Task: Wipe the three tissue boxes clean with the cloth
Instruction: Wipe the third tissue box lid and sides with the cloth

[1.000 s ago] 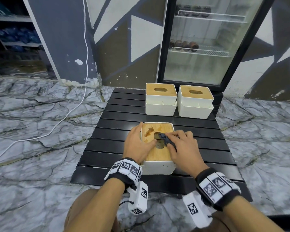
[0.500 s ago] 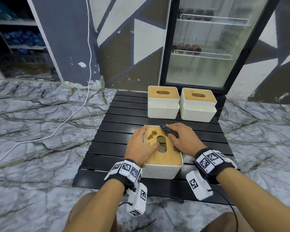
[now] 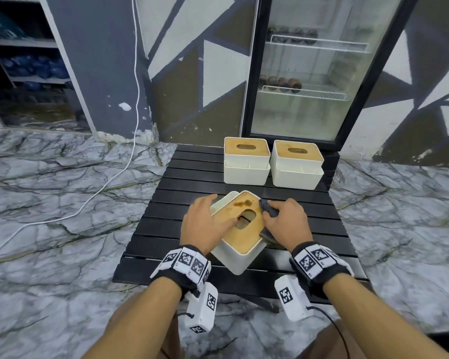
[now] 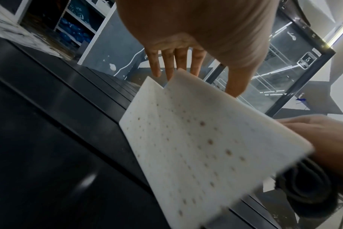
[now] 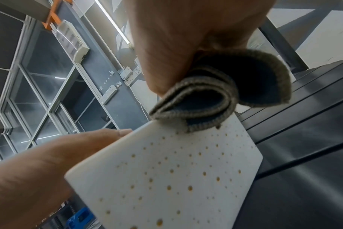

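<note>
On the black slatted table [image 3: 151, 229], the near tissue box [image 3: 239, 252] sits turned cornerwise in front of the two other tissue boxes [image 3: 246, 174]. The left hand [image 3: 205, 224] steadies it with straight fingers on the lid. The right hand [image 3: 287, 224] clutches the folded cloth [image 3: 267, 209] at the box's right edge; press it flat and sweep across the brown stain [image 3: 243, 203] and speckled sides.

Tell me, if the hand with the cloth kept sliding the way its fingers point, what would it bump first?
Probably the brown stain on the near tissue box lid. The right hand pinching the cloth points up-left toward it, though depth is unclear.
</note>
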Action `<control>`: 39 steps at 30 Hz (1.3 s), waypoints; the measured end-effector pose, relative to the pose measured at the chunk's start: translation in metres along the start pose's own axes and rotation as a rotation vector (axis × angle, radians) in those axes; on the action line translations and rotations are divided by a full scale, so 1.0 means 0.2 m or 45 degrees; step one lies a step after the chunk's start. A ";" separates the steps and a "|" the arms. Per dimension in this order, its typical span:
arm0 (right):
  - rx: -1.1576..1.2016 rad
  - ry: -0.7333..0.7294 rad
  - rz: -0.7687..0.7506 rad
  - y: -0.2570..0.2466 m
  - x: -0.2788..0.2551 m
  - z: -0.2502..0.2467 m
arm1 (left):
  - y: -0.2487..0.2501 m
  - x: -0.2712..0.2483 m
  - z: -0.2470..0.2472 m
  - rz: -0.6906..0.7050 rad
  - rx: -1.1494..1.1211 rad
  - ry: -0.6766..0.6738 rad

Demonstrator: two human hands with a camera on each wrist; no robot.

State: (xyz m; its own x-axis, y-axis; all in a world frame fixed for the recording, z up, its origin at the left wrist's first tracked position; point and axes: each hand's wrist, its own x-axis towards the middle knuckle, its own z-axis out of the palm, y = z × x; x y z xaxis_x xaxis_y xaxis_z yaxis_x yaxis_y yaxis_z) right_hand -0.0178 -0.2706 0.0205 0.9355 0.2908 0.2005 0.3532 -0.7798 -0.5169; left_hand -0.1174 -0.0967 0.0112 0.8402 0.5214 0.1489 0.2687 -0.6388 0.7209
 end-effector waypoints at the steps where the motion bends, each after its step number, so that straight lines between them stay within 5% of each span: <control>1: -0.002 0.015 0.009 -0.01 -0.01 0.00 | -0.01 -0.03 0.00 -0.018 0.002 0.026; 12: -0.049 -0.068 -0.051 -0.06 -0.24 -0.05 | 0.05 -0.13 0.08 -0.285 -0.223 0.078; 19: -0.111 -0.141 -0.270 -0.01 -0.43 -0.10 | 0.07 -0.01 0.04 -0.179 -0.117 -0.145; 34: -0.042 -0.072 -0.187 -0.03 -0.03 0.02 | 0.05 0.00 0.06 -0.113 -0.142 -0.134; 39: -0.075 0.004 -0.321 0.01 -0.11 0.05 | 0.06 -0.01 0.08 -0.145 -0.164 -0.095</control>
State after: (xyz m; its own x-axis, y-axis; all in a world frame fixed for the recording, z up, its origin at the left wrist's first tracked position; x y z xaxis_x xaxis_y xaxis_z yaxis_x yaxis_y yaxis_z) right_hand -0.0383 -0.2730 0.0069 0.8180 0.4784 0.3193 0.5741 -0.7139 -0.4011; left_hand -0.1089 -0.1143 0.0080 0.8417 0.5397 0.0141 0.3054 -0.4976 0.8119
